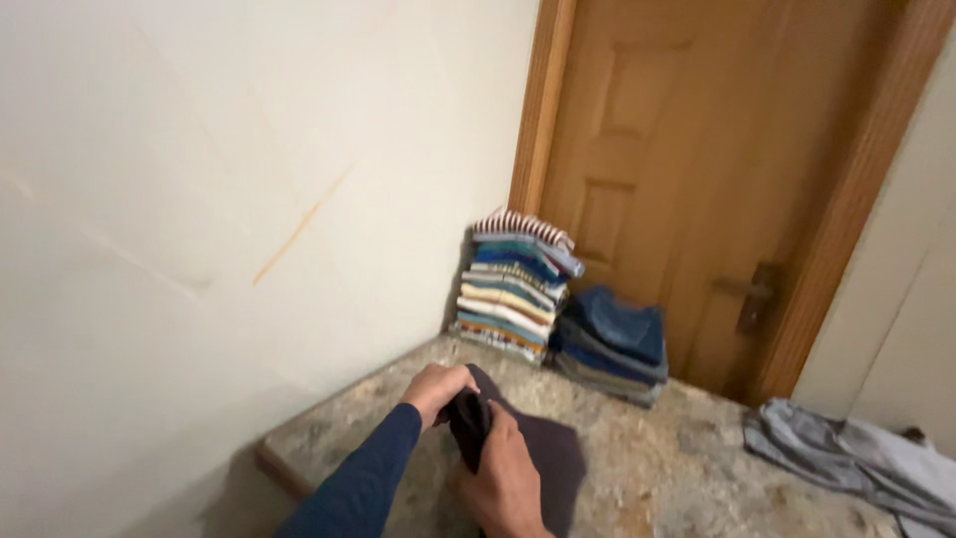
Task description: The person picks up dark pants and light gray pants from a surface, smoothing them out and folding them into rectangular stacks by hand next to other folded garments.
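Both hands bunch a dark cloth at the near edge of the counter.

The left hand [438,387] and the right hand [506,476] each grasp the dark cloth [543,458], which lies directly under and between them; the gathered end stands up in the grip, and the rest spreads flat to the right, its long axis running near to far. The left hand sits at the far end, the right at the near end. Farther along the stone counter [647,468] stand a stack of folded shirts [510,289] and folded jeans [612,344] against the door [687,149]; a grey garment [846,458] lies at right.
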